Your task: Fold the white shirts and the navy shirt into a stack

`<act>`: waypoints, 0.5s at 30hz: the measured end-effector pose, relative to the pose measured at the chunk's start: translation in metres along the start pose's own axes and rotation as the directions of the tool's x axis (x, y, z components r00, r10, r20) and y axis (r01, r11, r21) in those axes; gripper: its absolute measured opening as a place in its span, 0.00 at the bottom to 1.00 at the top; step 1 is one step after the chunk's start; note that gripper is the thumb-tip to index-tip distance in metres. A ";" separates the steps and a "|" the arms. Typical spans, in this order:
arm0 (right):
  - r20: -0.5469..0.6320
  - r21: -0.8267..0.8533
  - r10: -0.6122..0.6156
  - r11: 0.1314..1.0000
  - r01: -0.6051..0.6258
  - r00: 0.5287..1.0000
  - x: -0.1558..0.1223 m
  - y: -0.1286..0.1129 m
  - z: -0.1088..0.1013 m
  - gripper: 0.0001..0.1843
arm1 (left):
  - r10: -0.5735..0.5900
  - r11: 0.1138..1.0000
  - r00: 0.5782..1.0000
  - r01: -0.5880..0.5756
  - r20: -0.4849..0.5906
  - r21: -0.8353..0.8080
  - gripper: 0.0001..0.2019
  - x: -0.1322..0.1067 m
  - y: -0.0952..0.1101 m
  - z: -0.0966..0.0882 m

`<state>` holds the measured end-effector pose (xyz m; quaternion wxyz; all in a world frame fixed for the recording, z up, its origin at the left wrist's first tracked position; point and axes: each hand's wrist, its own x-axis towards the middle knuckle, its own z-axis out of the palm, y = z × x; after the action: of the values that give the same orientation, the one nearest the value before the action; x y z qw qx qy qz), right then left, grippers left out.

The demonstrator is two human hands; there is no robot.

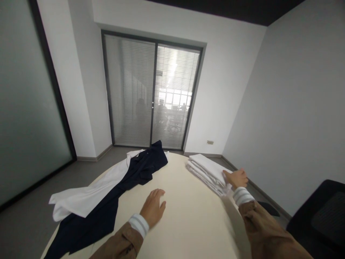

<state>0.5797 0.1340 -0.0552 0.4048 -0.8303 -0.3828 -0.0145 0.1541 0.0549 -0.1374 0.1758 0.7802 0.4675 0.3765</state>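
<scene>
Left hand (pixel 153 208): fingers loosely spread over tabletop (pixel 185 223) | Right hand (pixel 237 178): at near end of folded white stack (pixel 207 168), cannot tell whether gripping | Stack: tabletop's far right edge | Navy garment (pixel 94 228), white garment (pixel 94 194): overlapping along left edge

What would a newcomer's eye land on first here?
Probably the navy garment sprawled with a loose white garment along the left of the cream tabletop. Layered, folded white fabric at the right edge comes next, with the right hand at its near corner. The left hand, open, is between them, nearer the camera.
</scene>
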 end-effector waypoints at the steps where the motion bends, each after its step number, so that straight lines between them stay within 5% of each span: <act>1: -0.025 -0.054 -0.025 0.998 0.024 0.999 0.000 -0.008 0.001 0.48 | 0.002 1.000 1.000 -0.002 -0.002 -0.005 0.15 0.000 0.000 0.000; 3: -0.013 -0.128 -0.163 0.979 0.160 0.987 -0.004 -0.024 0.005 0.43 | 0.007 1.000 1.000 -0.008 -0.005 -0.014 0.15 0.000 0.000 0.000; 6: 0.109 -0.191 -0.408 0.886 0.422 0.907 -0.016 -0.041 0.018 0.38 | 0.014 1.000 1.000 -0.014 -0.002 -0.013 0.15 -0.001 0.000 -0.002; 11: 0.362 -0.186 -0.348 0.882 0.433 0.865 -0.036 -0.030 0.048 0.42 | 0.015 1.000 1.000 -0.015 0.003 -0.012 0.14 -0.001 0.001 -0.001; 15: 0.387 -0.197 -0.333 0.881 0.430 0.860 -0.040 -0.023 0.051 0.43 | -0.005 0.998 1.000 0.004 -0.019 -0.070 0.15 0.001 0.000 0.002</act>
<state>0.5217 0.1531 -0.0877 0.2009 -0.7746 -0.5997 -0.0039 0.1558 0.0560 -0.1382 0.1995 0.7688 0.4574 0.4000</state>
